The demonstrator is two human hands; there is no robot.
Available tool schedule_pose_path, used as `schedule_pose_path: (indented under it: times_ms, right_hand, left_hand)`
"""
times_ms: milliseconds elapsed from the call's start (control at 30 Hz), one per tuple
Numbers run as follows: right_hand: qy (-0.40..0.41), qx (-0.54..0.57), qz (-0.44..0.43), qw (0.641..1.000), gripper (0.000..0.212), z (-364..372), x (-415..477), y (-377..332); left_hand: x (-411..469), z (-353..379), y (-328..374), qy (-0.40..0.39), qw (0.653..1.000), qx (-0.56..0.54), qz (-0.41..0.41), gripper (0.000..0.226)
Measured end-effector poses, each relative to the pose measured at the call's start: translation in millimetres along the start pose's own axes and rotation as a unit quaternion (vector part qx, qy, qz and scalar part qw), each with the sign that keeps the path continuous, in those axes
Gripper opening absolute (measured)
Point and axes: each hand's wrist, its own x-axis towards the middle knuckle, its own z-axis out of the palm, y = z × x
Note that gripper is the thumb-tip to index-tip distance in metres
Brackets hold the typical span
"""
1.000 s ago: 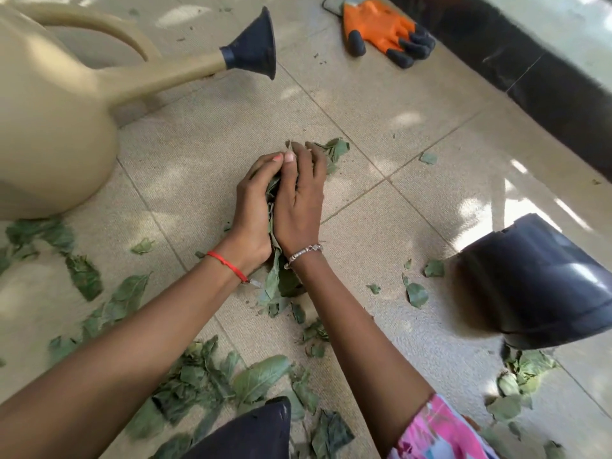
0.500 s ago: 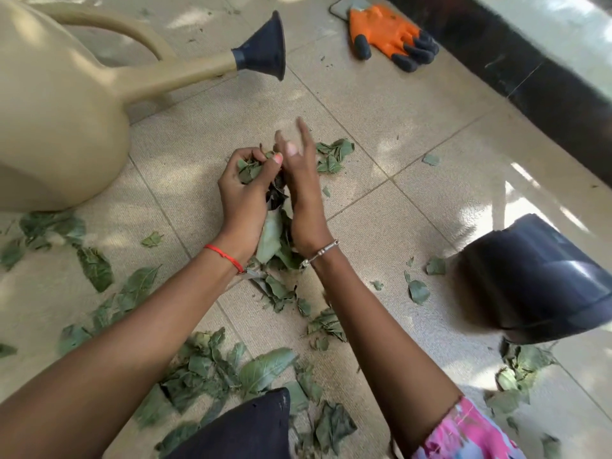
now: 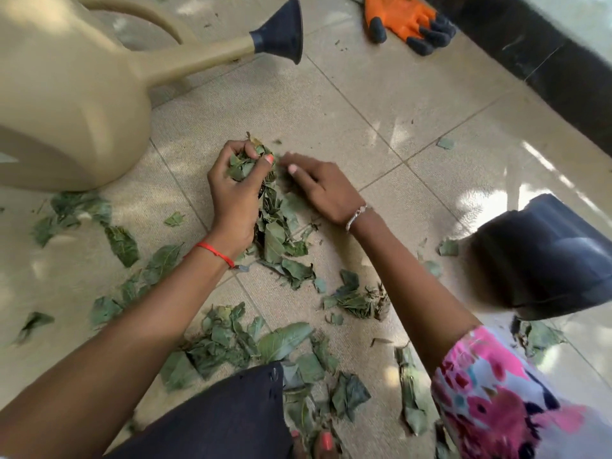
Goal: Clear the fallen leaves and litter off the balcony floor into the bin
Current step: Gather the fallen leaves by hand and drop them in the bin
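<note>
A bunch of leaves (image 3: 243, 165) is gripped in the left hand (image 3: 235, 197), just above the middle of the view. The fingers are curled tightly round it and the thumb is pressed against its side, while more leaves hang beneath the palm down to the floor. The right hand (image 3: 318, 190) is held low just beside it, towards three o'clock. Its fingers are stretched out towards the bunch with nothing seen in them, and their tips are smeared by blur. Loose leaves (image 3: 284, 341) are scattered over the tiled floor (image 3: 397, 104) from eight o'clock round to five o'clock, thickest near the dark-clad knee (image 3: 215, 419) at six o'clock. The black bin (image 3: 543, 256) lies tipped on its side at four o'clock, well apart from the hands, with a few leaves (image 3: 539, 336) at its lower edge. A beige watering can (image 3: 66, 104) fills ten o'clock, and its black rose (image 3: 284, 29) is pointed towards twelve. An orange glove (image 3: 407, 18) with dark fingertips lies at one o'clock, close to a black kerb (image 3: 546, 61) by which the floor is bounded along the upper right. Bare tiles are left between the hands, the glove and the kerb, from twelve to two o'clock.
</note>
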Motion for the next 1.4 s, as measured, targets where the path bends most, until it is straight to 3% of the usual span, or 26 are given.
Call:
schedule_pose_path:
  times_ms: [100,200,300,400,533,733,933,1033,1133,1200,1300,1400]
  right_hand:
    - [0.016,0.098,0.016,0.995,0.05,-0.5,-32.8,-10.5]
    - [0.073,0.114,0.052,0.989,0.081,-7.3,-78.6,-14.5]
    - [0.06,-0.04,0.093,0.993,0.103,0.8,-125.0,-12.6]
    - [0.028,-0.197,0.093,0.976,0.113,22.1,-145.9,-18.3]
    - [0.01,-0.244,0.07,0.967,0.11,54.7,-136.3,-34.7]
    - [0.108,-0.238,0.082,0.962,0.114,67.0,-82.6,-39.7]
    - [0.051,-0.2,0.032,0.978,0.108,60.1,-34.1,-36.7]
    - [0.018,-0.102,-0.022,0.994,0.107,53.2,-23.6,-37.3]
    - [-0.032,0.096,-0.042,0.994,0.089,37.5,-10.9,-39.7]
    - [-0.007,0.145,-0.039,0.989,0.078,29.0,3.7,-38.8]
    - [0.026,0.044,-0.009,0.999,0.069,26.6,32.5,-32.5]
    - [-0.019,-0.085,0.007,0.996,0.059,37.0,47.1,-27.4]
  left_hand:
    - [-6.7,-8.7,0.0,-0.009,1.0,0.003,0.0,0.029]
    - [-11.2,-19.3,2.6,-0.018,1.0,0.017,0.006,0.029]
    - [-13.5,-27.3,5.0,-0.009,1.0,0.026,0.01,0.03]
    - [-16.6,-32.4,5.7,-0.007,0.999,0.031,0.014,0.03]
    - [-18.8,-37.9,4.1,-0.001,0.999,0.04,0.012,0.029]
    - [-16.2,-45.7,0.0,0.016,0.999,0.042,0.016,0.029]
    - [-3.4,-54.9,0.4,0.059,0.998,0.029,0.005,0.03]
    - [-1.2,-55.5,-0.8,0.076,0.996,0.034,0.019,0.03]
    - [5.2,-60.6,-4.3,0.096,0.994,0.044,0.026,0.029]
    - [7.8,-63.4,-6.9,0.101,0.993,0.056,0.028,0.028]
    - [7.5,-62.9,-8.9,0.105,0.992,0.069,0.033,0.027]
    - [8.1,-62.3,-9.5,0.099,0.993,0.059,0.036,0.026]
